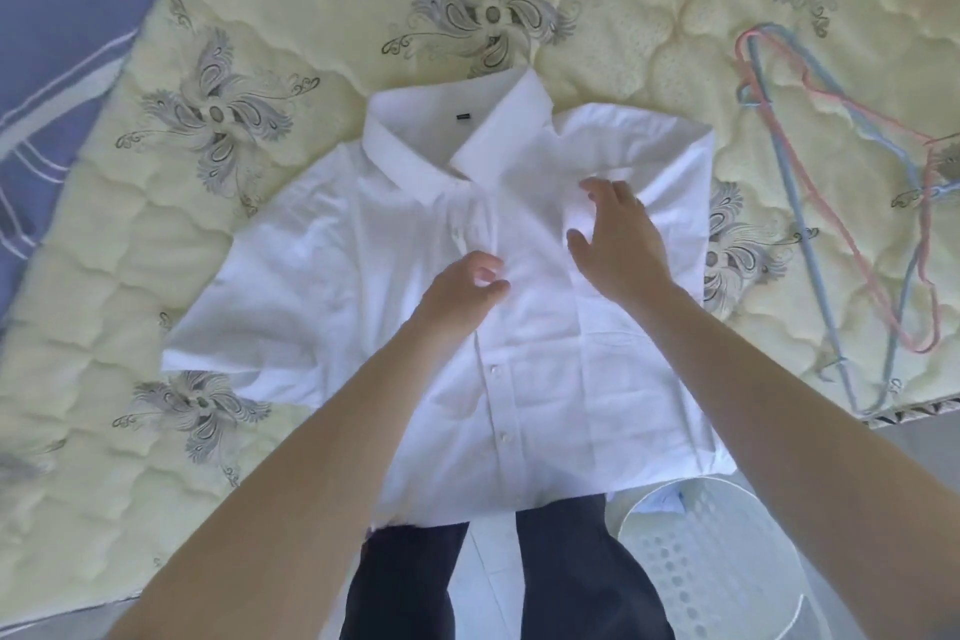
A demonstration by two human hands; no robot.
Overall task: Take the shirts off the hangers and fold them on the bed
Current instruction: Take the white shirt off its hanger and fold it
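A white short-sleeved shirt (332, 286) lies front up on the pale yellow quilted bed (104, 276), collar pointing away from me. Its right sleeve is folded in over the chest; the left sleeve lies spread out. My left hand (462, 288) pinches the button placket at mid-chest. My right hand (618, 239) rests with spread fingers on the folded-in sleeve, thumb and fingers around a fold of cloth. Two empty hangers, a pink hanger (852, 229) and a blue hanger (795, 203), lie on the bed to the right.
A white perforated laundry basket (711, 566) stands on the floor by my legs at the lower right, with some blue cloth inside. A blue striped sheet (57, 26) covers the far left. The bed's near edge runs just under the shirt's hem.
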